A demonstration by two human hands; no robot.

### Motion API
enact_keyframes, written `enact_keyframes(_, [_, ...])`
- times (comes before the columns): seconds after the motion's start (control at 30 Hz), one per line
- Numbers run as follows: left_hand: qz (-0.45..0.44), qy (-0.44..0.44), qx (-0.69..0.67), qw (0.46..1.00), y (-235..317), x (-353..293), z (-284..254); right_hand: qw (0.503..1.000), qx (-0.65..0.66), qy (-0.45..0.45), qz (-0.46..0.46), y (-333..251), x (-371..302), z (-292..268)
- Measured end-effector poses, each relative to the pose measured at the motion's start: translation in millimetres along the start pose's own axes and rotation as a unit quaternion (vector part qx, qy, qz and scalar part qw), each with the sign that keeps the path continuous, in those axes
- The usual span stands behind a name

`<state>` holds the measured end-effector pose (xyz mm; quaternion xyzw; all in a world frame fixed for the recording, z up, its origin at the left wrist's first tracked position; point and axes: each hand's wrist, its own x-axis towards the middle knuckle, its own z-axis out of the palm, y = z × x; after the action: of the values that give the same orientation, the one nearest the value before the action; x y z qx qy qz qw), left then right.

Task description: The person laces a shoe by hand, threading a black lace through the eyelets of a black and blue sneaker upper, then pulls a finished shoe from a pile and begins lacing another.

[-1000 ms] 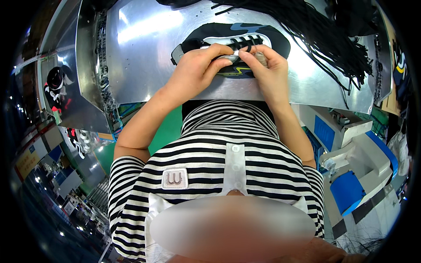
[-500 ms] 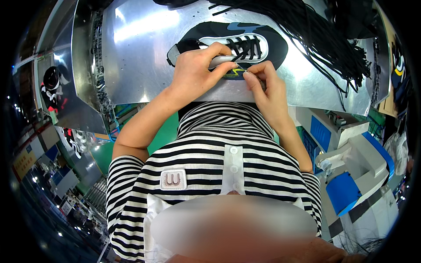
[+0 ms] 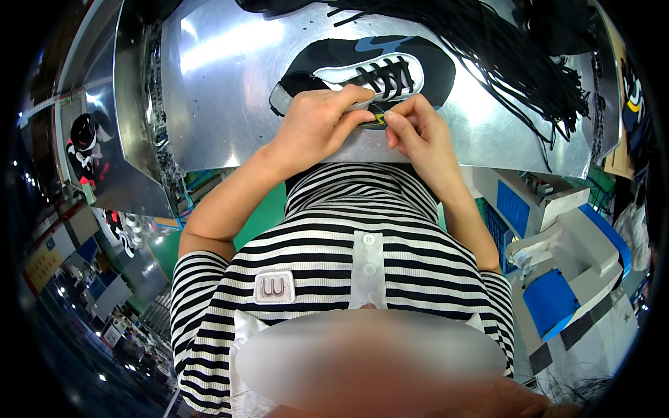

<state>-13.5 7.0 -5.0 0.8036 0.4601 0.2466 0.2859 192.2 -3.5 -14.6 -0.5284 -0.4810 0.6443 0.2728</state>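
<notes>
A dark shoe upper (image 3: 437,76) with a white lining, a blue-grey curved stripe and yellow marking lies on its side on the metal table. A black shoelace (image 3: 396,78) criss-crosses the eyelets at its right part. My left hand (image 3: 317,125) pinches the near edge of the lace opening between thumb and fingers. Close to the right of it, my right hand (image 3: 420,136) is closed in a pinch by the near eyelet row, on what looks like a lace end. Its fingertips mostly hide that end.
A bundle of loose black laces (image 3: 516,76) spreads over the far right of the metal table (image 3: 216,118). Dark material sits at the far edge. Left of the table is a lower metal surface with shoe parts (image 3: 85,132). A grey and blue machine (image 3: 557,279) stands at the right.
My left fingers have shifted slightly down and right along the opening's edge. My right hand has moved a little left, nearer the left fingertips. The shoe upper has shifted slightly.
</notes>
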Motion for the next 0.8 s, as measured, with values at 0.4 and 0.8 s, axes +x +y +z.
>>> enact_keyframes(0.4, [0.021, 0.029, -0.018, 0.999, 4.1, -4.9, 10.8, 0.965, -0.252, -0.010, -0.065, -17.4, -9.9, -23.9])
enact_keyframes(0.8, [-0.130, -0.179, -0.278, 0.935, -7.8, 4.9, -10.0, 0.905, -0.227, 0.249, -0.259, 12.4, 40.8, -27.1])
